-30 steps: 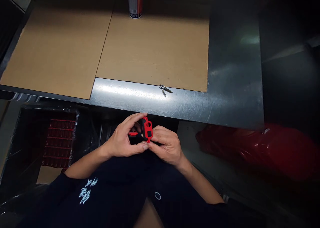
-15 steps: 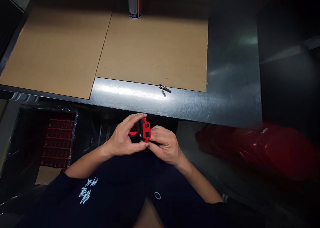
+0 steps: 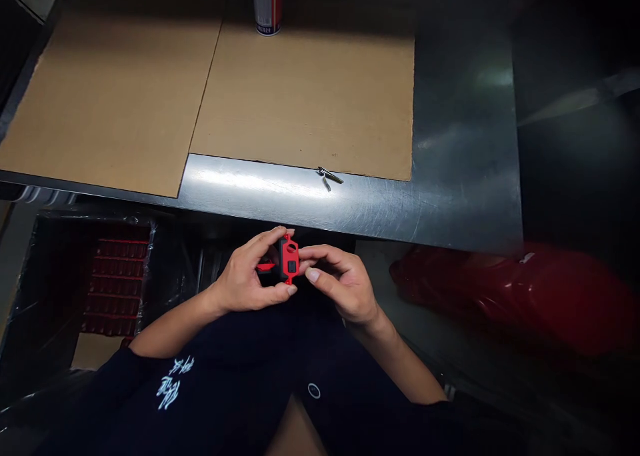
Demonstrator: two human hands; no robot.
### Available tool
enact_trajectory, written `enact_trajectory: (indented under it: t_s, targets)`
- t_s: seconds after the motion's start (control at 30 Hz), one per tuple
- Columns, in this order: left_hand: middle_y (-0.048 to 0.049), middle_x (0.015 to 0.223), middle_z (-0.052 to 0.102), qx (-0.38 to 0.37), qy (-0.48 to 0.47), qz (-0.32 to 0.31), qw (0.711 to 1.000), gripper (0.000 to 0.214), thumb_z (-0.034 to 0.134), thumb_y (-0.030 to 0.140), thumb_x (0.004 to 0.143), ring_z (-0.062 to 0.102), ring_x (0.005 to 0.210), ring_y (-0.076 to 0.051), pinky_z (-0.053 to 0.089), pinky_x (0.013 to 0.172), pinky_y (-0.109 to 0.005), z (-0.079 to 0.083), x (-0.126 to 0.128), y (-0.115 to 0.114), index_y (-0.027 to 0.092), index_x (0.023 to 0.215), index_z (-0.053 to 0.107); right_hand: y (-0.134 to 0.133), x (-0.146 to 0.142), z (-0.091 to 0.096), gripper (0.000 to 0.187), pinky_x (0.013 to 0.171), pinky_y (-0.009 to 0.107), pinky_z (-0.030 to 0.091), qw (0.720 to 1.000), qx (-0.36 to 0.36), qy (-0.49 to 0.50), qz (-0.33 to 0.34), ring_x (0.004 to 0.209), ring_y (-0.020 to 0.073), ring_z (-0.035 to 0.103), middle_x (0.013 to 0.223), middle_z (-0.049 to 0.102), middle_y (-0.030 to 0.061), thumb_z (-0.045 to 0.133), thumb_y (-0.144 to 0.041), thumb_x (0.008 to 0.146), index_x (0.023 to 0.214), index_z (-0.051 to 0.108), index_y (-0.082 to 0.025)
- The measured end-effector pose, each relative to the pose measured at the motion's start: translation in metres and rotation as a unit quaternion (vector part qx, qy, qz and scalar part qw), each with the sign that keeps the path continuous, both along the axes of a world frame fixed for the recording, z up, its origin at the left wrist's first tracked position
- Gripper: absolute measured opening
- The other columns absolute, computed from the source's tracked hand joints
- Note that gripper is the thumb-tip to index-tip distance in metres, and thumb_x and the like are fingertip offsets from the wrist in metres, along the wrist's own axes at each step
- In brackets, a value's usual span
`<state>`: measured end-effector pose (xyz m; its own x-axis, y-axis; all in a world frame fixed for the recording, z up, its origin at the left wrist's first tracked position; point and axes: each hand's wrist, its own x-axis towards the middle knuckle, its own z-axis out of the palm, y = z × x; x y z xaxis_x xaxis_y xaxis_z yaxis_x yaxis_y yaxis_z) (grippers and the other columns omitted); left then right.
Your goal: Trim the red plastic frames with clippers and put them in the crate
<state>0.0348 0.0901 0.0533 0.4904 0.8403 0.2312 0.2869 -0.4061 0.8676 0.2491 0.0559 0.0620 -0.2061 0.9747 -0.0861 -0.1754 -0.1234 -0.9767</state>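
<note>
A small red and black plastic part [image 3: 289, 261] is held below the near edge of the metal table [image 3: 450, 196], over my lap. My left hand [image 3: 245, 276] is closed on it, thumb below and fingers curled over its top. My right hand [image 3: 343, 279] is at the part's right side with the fingers loosened and partly stretched; its fingertips touch or nearly touch the part.
Two cardboard sheets [image 3: 300, 96] cover the table, with a spray can [image 3: 267, 6] at the far edge. A small metal clip [image 3: 329, 176] lies near the front. A bag-lined box of red parts [image 3: 117, 283] sits lower left; a red plastic bag [image 3: 525, 296] lies right.
My right hand has loosened its grip and drawn slightly right, fingers now extended. The part stays in my left hand, turned a little.
</note>
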Motion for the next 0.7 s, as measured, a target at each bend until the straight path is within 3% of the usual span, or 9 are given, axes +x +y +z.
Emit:
enact_trajectory:
  t_s: [0.23, 0.7]
  targets:
    - [-0.0174, 0.142, 0.064, -0.013, 0.009, -0.012, 1.000, 0.083, 0.080, 0.036, 0.079, 0.068, 0.125, -0.029, 0.061, 0.101, -0.045, 0.002, 0.002, -0.002, 0.023, 0.152, 0.043, -0.002, -0.003, -0.004, 0.027, 0.079, 0.032, 0.061, 0.999, -0.030, -0.006, -0.007, 0.082, 0.0189, 0.074, 0.095, 0.078, 0.0061, 0.074, -0.044, 0.091, 0.105, 0.076, -0.021]
    - [-0.0153, 0.147, 0.059, 0.014, 0.059, -0.022, 0.998, 0.081, 0.075, 0.023, 0.082, 0.062, 0.133, -0.028, 0.060, 0.105, -0.045, 0.006, 0.005, -0.006, 0.025, 0.155, 0.039, -0.011, -0.001, -0.008, 0.027, 0.078, 0.032, 0.061, 0.997, -0.071, -0.001, -0.019, 0.083, 0.0191, 0.074, 0.095, 0.079, 0.0057, 0.074, -0.045, 0.090, 0.104, 0.076, -0.022]
